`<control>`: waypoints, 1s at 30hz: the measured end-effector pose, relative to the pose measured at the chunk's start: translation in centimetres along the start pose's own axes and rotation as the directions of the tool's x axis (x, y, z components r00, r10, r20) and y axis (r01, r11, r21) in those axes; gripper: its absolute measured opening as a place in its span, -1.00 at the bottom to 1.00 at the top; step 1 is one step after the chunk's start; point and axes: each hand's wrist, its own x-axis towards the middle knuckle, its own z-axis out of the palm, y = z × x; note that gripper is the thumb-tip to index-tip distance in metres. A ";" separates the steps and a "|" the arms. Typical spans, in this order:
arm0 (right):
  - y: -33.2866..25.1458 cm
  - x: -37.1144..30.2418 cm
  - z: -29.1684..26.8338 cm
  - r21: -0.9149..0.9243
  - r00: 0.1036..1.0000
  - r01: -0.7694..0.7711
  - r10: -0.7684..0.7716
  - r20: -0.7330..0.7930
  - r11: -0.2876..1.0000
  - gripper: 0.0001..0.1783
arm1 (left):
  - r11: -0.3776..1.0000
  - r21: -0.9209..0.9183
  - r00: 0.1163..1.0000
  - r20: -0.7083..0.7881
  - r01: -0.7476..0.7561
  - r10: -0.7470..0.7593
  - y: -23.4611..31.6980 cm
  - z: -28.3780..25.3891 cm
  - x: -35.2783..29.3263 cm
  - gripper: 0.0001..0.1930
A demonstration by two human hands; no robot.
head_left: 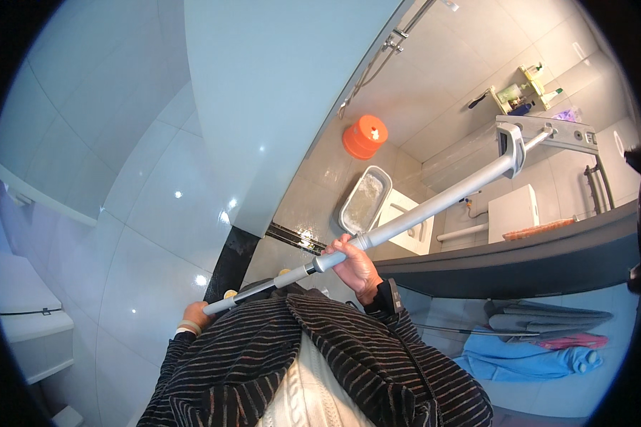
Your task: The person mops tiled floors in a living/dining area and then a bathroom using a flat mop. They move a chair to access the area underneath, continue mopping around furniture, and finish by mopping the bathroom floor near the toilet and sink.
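Note:
A long light-grey mop (434, 206) slants across my front, from low on the left to high on the right. My left hand (194, 316) is closed round the thin lower end of its pole, beside my hip. Farther up, my right hand (355, 266) grips the pole near the joint where the thicker sleeve begins. The grey flat mop head (548, 134) is raised at the far right, in front of the tiled wall. Parts of the fingers of both hands are hidden behind the pole.
Beyond the black threshold (233, 260) stand an orange stool (365, 137) and a grey tub (365, 199) with cloudy water. A wall rack (509, 96) holds several bottles. A pale-blue door panel (278, 85) rises ahead. Blue cloth (520, 356) hangs at the right, below a dark curved edge.

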 end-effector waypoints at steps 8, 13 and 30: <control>0.9 1.0 0.2 -0.030 0.999 0.018 -0.017 0.027 0.999 -0.83 | 0.998 -0.037 0.998 -0.037 -0.054 0.053 -1.1 0.5 2.7 -0.74; 1.5 1.3 0.3 -0.064 0.999 0.037 -0.034 0.041 0.997 -0.83 | 0.992 -0.027 0.988 -0.087 -0.126 0.124 -2.3 2.1 5.0 -0.77; 1.7 3.2 -2.0 -0.102 0.995 0.084 -0.088 -0.037 0.991 -0.81 | 0.967 -0.123 0.975 -0.029 -0.222 0.220 -4.2 7.2 12.6 -0.82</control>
